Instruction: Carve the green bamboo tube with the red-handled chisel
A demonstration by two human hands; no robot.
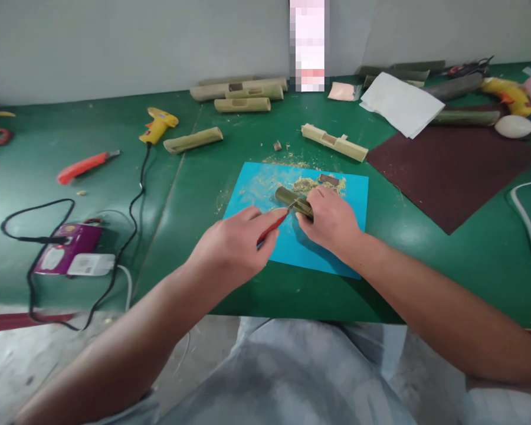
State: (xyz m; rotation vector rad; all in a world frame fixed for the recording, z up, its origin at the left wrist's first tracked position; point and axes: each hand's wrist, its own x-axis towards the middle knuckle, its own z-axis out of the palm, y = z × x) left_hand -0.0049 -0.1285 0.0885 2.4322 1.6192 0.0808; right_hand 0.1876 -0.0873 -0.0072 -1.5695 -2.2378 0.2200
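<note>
Head view: left hand [236, 245] pinches red knife [272, 227], blade on bamboo piece [292, 199] clamped by right hand [330, 221]; blue mat [292, 251] nears green table [425, 283] front edge, brown sheet [446, 171] near right.

Mat [248, 189]: lying midway along the worktop's [203, 177] near edge.
Bamboo piece [292, 199]: resting on the mat.
Sandpaper sheet [451, 171]: lying right of the mat.
Glue gun [159, 125]: lying behind, toward the left.

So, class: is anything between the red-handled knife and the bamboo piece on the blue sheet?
Nothing visible. The knife in the left hand appears to reach the bamboo piece, which the right hand holds on the blue sheet; shavings lie just beyond.
</note>
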